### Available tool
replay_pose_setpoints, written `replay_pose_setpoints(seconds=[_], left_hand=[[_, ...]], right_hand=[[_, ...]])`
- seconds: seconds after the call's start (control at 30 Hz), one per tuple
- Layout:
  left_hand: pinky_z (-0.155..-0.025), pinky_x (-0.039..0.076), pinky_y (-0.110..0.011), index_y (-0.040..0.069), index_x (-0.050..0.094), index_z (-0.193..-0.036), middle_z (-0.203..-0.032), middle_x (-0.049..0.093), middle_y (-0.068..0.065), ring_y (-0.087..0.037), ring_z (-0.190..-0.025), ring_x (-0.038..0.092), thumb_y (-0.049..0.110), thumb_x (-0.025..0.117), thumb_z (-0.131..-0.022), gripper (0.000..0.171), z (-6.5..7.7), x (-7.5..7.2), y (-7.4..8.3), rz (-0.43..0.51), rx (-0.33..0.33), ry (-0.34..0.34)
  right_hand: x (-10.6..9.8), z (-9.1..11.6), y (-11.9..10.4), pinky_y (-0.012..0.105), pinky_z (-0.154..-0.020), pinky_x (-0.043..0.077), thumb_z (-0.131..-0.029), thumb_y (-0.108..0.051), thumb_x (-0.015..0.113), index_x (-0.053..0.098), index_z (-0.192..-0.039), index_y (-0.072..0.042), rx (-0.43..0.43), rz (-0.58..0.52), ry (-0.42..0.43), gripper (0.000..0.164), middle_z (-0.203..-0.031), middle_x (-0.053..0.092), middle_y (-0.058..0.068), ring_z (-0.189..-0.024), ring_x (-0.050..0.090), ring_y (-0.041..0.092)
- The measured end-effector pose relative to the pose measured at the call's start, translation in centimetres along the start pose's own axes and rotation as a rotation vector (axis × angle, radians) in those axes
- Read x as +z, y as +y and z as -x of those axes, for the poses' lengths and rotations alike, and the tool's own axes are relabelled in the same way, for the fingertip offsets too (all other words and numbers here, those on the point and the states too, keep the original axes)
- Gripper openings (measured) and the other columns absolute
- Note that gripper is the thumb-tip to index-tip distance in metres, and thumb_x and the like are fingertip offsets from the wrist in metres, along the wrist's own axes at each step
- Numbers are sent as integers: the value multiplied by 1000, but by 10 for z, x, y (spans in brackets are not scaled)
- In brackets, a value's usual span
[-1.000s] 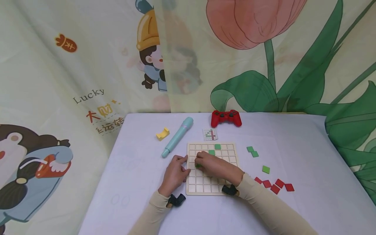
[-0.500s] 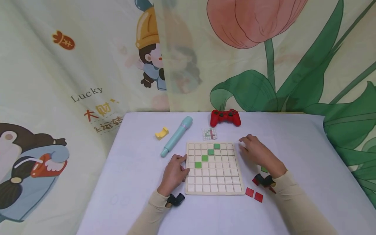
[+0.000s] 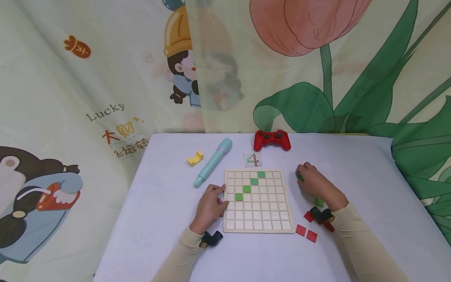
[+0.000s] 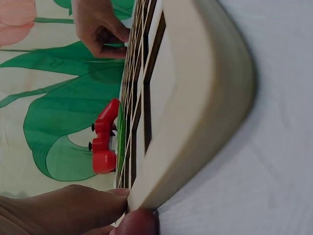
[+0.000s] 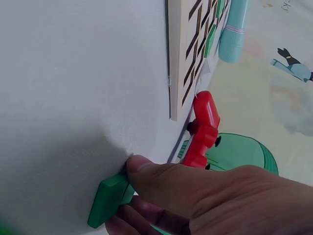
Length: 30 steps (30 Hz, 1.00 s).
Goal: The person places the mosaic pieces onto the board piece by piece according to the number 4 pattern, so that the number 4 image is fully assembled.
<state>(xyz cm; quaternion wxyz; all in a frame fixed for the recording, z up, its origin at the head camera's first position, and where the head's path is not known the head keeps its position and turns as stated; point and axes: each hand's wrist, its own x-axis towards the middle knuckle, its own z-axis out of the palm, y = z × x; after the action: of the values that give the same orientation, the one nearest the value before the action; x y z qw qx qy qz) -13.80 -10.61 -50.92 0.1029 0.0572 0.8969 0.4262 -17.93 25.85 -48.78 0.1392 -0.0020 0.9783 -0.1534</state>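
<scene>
A pale wooden grid board point(image 3: 258, 225) lies on the white table, with several green tiles point(image 3: 246, 188) in a diagonal line of its squares. At its left edge my left hand point(image 3: 208, 205) holds the rim with thumb and fingers; in the left wrist view the fingertips point(image 4: 139, 223) sit right at the board's edge. To the right of the board, my right hand point(image 3: 316, 184) is low over the table. Its thumb and fingers pinch a green tile point(image 5: 128, 195), beside another green tile point(image 5: 106, 200). Part of these tiles is hidden by the hand.
Another green tile point(image 3: 319, 202) and several red tiles point(image 3: 311, 236) lie near my right wrist, some partly covered. Behind the board are a small pattern card point(image 3: 252, 159), a red game controller point(image 3: 272, 140), a teal wand-shaped stick point(image 3: 213, 162) and a yellow curved piece point(image 3: 195, 158).
My right hand has left a green tile on the board and moved right to the loose green tiles. Some red tiles have shifted toward the board. The left hand stays at the board's edge.
</scene>
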Motion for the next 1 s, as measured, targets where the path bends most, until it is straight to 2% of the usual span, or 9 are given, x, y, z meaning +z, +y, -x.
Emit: replay_pose_setpoints(seconds=[0.17, 0.4, 0.5, 0.6, 0.8, 1.0], left_hand=[[-48, 53, -20, -1, 59, -150, -134, 58, -16, -8, -69, 58, 2, 82, -90, 64, 1, 0, 2, -10, -4, 2], [-48, 53, -21, -1, 58, -150, -134, 58, -16, -8, -68, 58, 2, 82, -90, 64, 2, 1, 1, -12, -3, 0], [-48, 53, -21, -1, 58, -150, -134, 58, -16, -8, -69, 58, 2, 82, -91, 64, 2, 1, 1, -11, -4, -1], [-48, 53, -22, 0, 58, -151, -135, 58, -16, -8, -68, 58, 3, 82, -91, 65, 2, 1, 0, -14, -7, 0], [-48, 53, -22, 0, 57, -151, -135, 58, -15, -8, -66, 58, 3, 81, -91, 65, 2, 2, -1, -13, -16, -2], [-49, 54, -21, 0, 58, -151, -134, 58, -15, -8, -69, 58, 3, 81, -91, 64, 0, 2, 0, -9, -17, 1]], right_hand=[[0, 0, 1, 54, -100, 62, -95, -5, 78, 64, -124, 5, -28, 18, 16, 33, -114, 62, 23, -104, 62, 35], [2, -1, 1, 54, -100, 62, -98, -10, 74, 62, -125, 7, -44, 4, 37, 35, -113, 63, 23, -105, 60, 34], [4, 0, -3, 55, -100, 62, -98, -11, 72, 60, -126, 8, -54, -27, 68, 35, -115, 62, 23, -106, 58, 34], [6, 4, -13, 54, -100, 61, -99, -10, 71, 60, -127, 6, -99, -47, 101, 35, -117, 63, 22, -107, 59, 33], [13, 18, -47, 46, -98, 64, -99, -12, 75, 63, -132, -6, -235, -55, 84, 36, -119, 62, 14, -109, 59, 27], [26, 34, -87, 36, -92, 64, -96, -12, 79, 68, -122, -8, -483, -15, 120, 28, -119, 65, 7, -109, 60, 20]])
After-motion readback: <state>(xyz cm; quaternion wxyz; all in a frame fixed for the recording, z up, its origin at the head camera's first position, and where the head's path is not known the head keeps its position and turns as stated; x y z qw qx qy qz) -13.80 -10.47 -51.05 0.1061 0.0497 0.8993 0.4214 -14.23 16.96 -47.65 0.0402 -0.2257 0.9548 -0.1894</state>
